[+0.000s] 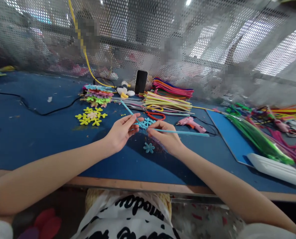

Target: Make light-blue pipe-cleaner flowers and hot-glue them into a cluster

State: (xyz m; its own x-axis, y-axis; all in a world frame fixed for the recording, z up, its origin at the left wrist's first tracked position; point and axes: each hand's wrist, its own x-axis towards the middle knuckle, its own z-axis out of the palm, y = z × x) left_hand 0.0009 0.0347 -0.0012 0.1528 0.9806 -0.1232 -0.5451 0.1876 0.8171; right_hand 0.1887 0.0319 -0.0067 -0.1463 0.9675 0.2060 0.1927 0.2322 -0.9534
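My left hand (pixel 124 131) and my right hand (pixel 166 135) meet over the middle of the table, both closed on a light blue pipe cleaner (pixel 187 133). One end sticks up to the left above my left fingers; the other runs out to the right past my right hand. Between the fingertips the pipe cleaner is bent, though the exact shape there is too small to tell. Just behind the fingers are light blue looped flower shapes (pixel 148 122), partly covered by my hands. Below them on the table lies a single blue pipe-cleaner flower (pixel 149 147).
Yellow flowers (pixel 92 116) and a colourful flower stack (pixel 98 94) lie left. Behind are pipe-cleaner bundles (pixel 168 102), red-handled scissors (pixel 156 115), a phone (pixel 141 82) and a plush toy (pixel 124 89). A pink glue gun (pixel 191 124) sits right, before a blue board (pixel 227 136).
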